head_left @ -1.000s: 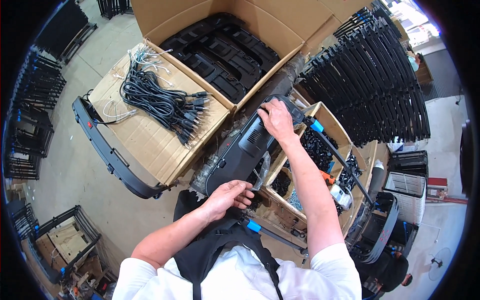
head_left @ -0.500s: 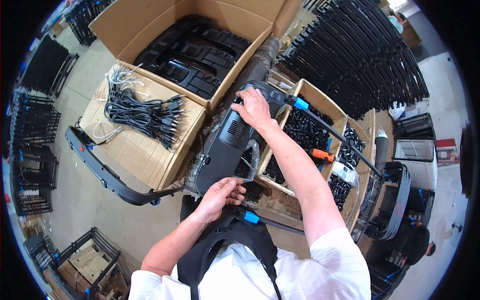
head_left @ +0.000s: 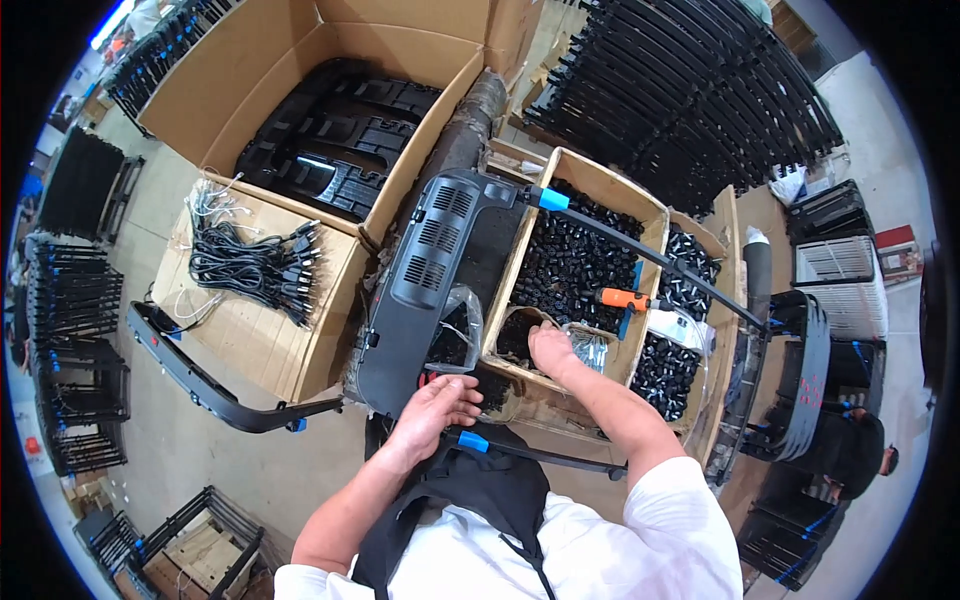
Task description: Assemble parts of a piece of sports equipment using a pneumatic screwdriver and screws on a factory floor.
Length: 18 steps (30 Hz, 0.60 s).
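Observation:
A long black plastic housing (head_left: 412, 290) with vent slots lies on the bench in front of me, part of a black frame with blue-wrapped tube ends. My left hand (head_left: 436, 408) is beside its near end, fingers curled together; anything inside them is hidden. My right hand (head_left: 552, 352) reaches into the near compartment of a wooden parts box (head_left: 513, 290), over small dark pieces (head_left: 515, 335). Its fingers are bent and closed, and what they may pinch cannot be made out. A clear plastic bag (head_left: 466, 310) rests against the housing's right side.
Small black parts (head_left: 575, 250) fill the box's far compartment, where an orange-and-black tool (head_left: 625, 299) lies. Bundled black cables (head_left: 255, 255) sit on a cardboard box (head_left: 300, 365) at left. Behind is an open carton (head_left: 400, 215) of black panels. Stacked black frames (head_left: 690, 90) stand far right.
My right hand has left the housing's far end and moved right and nearer, into the wooden box. My left hand stays near the housing's near end. The whole view has shifted somewhat.

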Available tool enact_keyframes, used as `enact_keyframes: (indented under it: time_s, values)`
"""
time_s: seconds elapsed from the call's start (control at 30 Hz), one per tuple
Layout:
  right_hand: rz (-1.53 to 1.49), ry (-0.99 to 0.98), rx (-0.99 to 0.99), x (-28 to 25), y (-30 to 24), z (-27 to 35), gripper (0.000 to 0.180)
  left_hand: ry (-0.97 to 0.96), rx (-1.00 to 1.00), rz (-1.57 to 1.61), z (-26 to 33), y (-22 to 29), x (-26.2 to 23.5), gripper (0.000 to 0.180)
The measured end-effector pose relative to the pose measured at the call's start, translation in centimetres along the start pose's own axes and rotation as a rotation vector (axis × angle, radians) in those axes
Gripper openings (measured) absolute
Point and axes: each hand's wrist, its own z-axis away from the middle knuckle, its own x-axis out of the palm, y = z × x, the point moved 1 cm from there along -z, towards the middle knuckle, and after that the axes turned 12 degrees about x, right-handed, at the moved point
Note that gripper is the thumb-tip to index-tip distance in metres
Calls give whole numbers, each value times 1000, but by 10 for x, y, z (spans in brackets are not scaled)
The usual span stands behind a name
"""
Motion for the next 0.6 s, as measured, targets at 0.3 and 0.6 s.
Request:
enact_keyframes:
  time_s: [0.3,0.6]
  values:
    - [22,-49,23,31,-4,-6,26,-47,-82,-93,-34,-43,49,38]
    - [-73,-68,-99,17,-2,-8,30,36,-50,41,-76,-66,69,34]
